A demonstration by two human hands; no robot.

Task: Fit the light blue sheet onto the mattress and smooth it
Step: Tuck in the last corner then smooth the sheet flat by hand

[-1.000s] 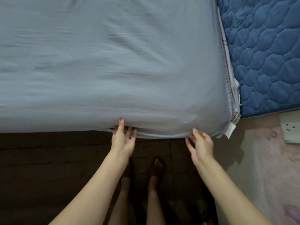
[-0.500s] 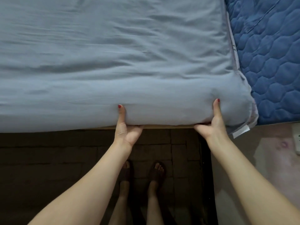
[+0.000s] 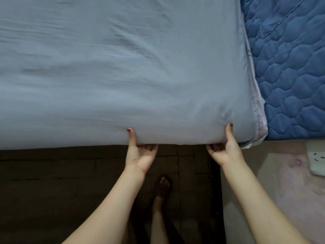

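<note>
Thumbs up, my left hand and right hand grip the sheet-covered mattress edge (fingers probably underneath); dropping it could untuck the lower-right corner.

sheet: matt, softly creased cloth | quilt: stitched, padded blue fabric

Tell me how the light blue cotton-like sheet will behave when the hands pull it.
The light blue sheet is probably floppy: soft wrinkles cross it. It likely stretches taut where the left hand and right hand grip its edge.
</note>
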